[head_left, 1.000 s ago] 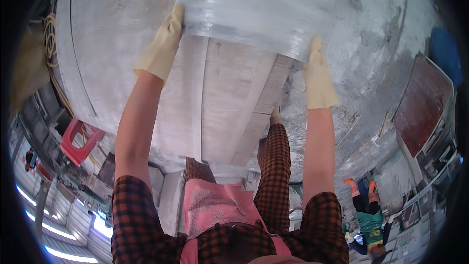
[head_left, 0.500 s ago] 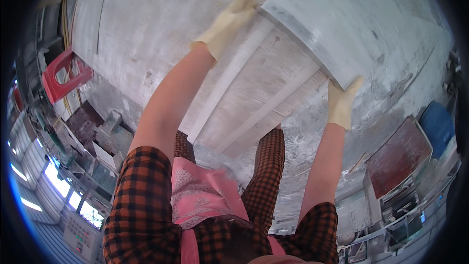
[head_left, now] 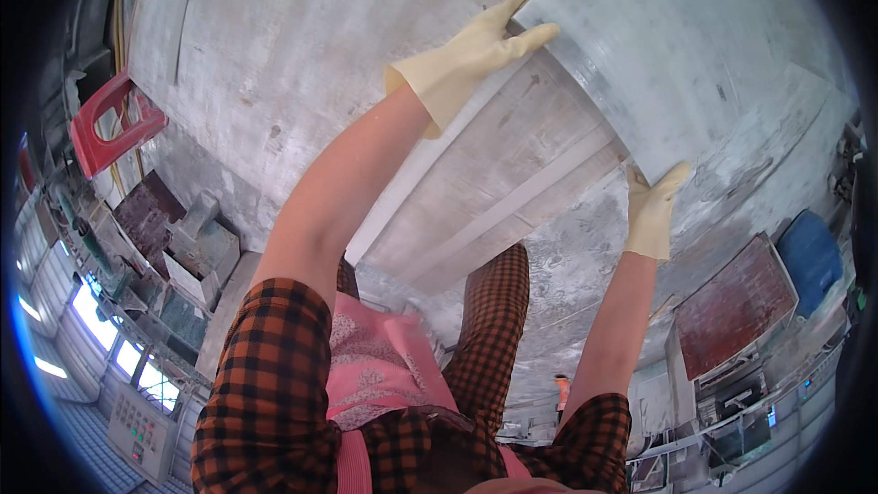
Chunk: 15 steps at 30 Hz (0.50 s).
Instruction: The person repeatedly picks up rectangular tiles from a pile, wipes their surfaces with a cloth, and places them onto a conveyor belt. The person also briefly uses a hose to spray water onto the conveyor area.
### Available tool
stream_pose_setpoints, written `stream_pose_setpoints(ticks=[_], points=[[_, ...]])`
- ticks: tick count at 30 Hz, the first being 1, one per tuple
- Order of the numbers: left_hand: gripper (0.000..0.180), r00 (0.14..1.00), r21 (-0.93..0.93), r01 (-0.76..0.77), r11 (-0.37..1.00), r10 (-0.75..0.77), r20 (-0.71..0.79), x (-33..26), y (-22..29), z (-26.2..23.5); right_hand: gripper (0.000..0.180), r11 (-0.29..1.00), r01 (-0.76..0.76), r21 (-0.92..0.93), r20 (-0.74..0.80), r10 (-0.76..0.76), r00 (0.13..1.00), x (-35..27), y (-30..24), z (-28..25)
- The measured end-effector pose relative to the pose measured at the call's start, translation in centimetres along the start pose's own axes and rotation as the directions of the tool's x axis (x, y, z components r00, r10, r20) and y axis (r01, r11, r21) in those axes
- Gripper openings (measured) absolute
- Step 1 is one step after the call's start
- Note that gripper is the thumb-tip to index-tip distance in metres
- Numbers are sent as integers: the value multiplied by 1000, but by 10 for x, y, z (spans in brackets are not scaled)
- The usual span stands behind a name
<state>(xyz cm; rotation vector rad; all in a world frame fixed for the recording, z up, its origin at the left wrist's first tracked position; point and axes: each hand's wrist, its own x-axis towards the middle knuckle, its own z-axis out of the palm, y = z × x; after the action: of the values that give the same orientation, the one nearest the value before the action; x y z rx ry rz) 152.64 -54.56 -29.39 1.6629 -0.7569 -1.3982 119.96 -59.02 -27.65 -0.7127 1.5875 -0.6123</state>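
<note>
A large, flat, pale grey sheet (head_left: 668, 46) lies at the upper right, with its near edge slightly raised. My left hand (head_left: 471, 59), in a cream rubber glove, has that edge's left corner between thumb and fingers. At the right corner, my gloved right hand (head_left: 651, 220) grips the sheet in the same way. Between my arms, two long pale strips, a left strip (head_left: 402, 206) and a right strip (head_left: 517, 194), run from near my legs toward the sheet's edge. They rest on a stained, whitish board surface (head_left: 274, 82). The sheet covers their far ends.
On the left is a red plastic frame-like object (head_left: 96, 133) beside hanging cables. Below it are grey metal boxes (head_left: 203, 261) and a control panel (head_left: 139, 430) with buttons. At right are a reddish-brown board (head_left: 736, 311) and a blue object (head_left: 810, 261). A distant orange-clad person (head_left: 562, 391) is partly visible.
Both hands and the sheet's near edge have shifted a little to the right. My left thumb now shows apart from the fingers, over the sheet's corner. The view has shifted slightly too.
</note>
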Motion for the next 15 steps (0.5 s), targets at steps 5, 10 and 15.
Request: stream_pose_setpoints(ticks=[5, 10, 15], points=[[84, 991, 27, -84, 996, 87, -104, 6, -22, 10, 83, 995, -52, 83, -71, 58, 996, 3, -4, 11], [66, 995, 542, 68, 838, -14, -103, -5, 9, 0, 77, 983, -35, -178, 79, 49, 996, -11, -22, 9], [59, 893, 490, 127, 863, 115, -434, -160, -36, -56, 72, 770, -71, -635, 136, 202, 970, -77, -32, -59]])
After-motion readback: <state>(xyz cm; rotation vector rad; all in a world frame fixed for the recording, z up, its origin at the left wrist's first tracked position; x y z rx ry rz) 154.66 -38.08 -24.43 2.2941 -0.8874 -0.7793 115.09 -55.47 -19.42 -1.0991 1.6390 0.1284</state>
